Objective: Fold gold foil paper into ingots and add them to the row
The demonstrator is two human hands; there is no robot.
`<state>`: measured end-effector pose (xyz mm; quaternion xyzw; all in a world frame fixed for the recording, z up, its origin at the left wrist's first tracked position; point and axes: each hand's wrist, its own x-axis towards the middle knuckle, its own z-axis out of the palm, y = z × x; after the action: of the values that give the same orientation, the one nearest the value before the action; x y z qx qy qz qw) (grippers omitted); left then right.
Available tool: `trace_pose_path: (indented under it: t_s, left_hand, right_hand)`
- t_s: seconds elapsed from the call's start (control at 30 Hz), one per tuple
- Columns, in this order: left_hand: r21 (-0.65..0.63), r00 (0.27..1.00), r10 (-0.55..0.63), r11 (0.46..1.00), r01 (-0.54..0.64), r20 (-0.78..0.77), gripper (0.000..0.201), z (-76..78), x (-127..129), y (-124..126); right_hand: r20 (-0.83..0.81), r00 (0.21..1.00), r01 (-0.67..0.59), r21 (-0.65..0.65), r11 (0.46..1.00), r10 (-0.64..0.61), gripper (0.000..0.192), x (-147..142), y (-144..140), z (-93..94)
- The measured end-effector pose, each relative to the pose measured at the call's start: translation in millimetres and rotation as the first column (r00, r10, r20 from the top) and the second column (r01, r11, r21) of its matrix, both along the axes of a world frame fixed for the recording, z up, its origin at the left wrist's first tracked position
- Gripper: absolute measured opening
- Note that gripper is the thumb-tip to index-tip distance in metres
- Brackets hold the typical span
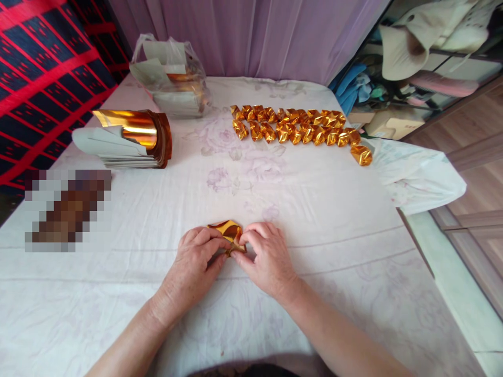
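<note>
Left hand (196, 256), one: fingers bent, fingertips and thumb gathered on the left side of a gold foil piece (228, 229). Right hand (271, 256), one: thumb and index finger pinching the right side of the same piece, remaining fingers curled. Gold foil piece, one: partly folded, partly hidden by the fingers, at the near middle of the table, on a white cloth (188, 193) with pale purple flowers. Folded gold pieces (283, 133), numerous: in two rows beyond the hands to the right, a single one (361, 155) set nearer at their right end. White bag (424, 175), one: just beside that single piece, overhanging the table edge. Stack of gold sheets (141, 128), one: curved, grey-backed, at far left. Clear plastic bag (188, 57), one: behind the stack, containing similar sheets. Pixelated patch (70, 209), left: contents indiscernible. Purple curtain (255, 42), beyond the table.
</note>
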<state>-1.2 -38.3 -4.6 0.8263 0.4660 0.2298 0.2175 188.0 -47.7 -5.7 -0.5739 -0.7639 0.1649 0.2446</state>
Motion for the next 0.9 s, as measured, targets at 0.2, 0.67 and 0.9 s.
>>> trace_pose_path:
  t_s: [0.2, 0.67, 0.9]
  left_hand:
    - [-0.035, 1.000, -0.011, 0.999, 0.011, 0.002, 0.019, 0.0, -2, 2]
    - [-0.032, 0.999, -0.036, 0.999, 0.037, 0.025, 0.024, -3.8, -5, 3]
    - [-0.004, 0.997, -0.021, 1.000, 0.021, 0.074, 0.019, -2.5, -5, 3]
  right_hand:
    - [0.016, 1.000, 0.021, -0.018, 1.000, -0.021, 0.020, -3, 0, 1.7]
    - [-0.086, 0.995, -0.059, -0.029, 0.998, 0.056, 0.018, 7, 1, -1.8]
    - [0.009, 1.000, 0.000, -0.005, 1.000, 0.000, 0.022, -1, -1, -2.4]
